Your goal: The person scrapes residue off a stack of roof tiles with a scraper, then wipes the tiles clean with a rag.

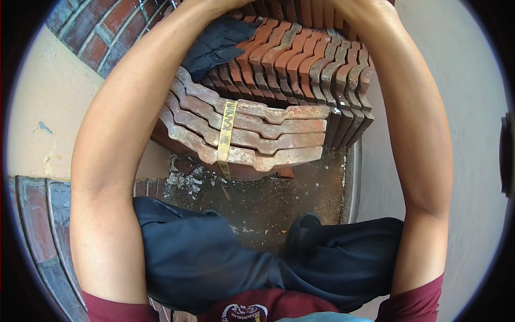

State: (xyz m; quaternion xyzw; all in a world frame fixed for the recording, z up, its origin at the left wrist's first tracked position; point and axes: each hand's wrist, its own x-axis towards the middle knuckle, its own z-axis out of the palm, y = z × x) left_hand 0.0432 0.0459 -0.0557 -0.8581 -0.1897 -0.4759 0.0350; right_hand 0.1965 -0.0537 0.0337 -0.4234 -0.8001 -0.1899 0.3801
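Note:
Both my arms reach up to the top edge of the head view, where the fingers are cut off. Part of my left hand [236, 3] shows at that edge, above a dark cloth [222, 45]. My right hand [362, 7] is by the upper row of reddish clay roof tiles [306, 12]; what it touches is out of sight. Below stand more clay roof tiles [300, 59], packed on edge in a row. Nearer to me lies a bundle of several weathered roof tiles [273, 129], with a yellow lettered strap [227, 129] around it.
A plain pale wall [472, 134] runs along the right. At the left are a cream wall surface [43, 134] and brickwork [37, 220]. White flakes [185, 180] and a tile fragment [287, 172] lie on the dirty floor [257, 206], near my dark shoe [304, 221].

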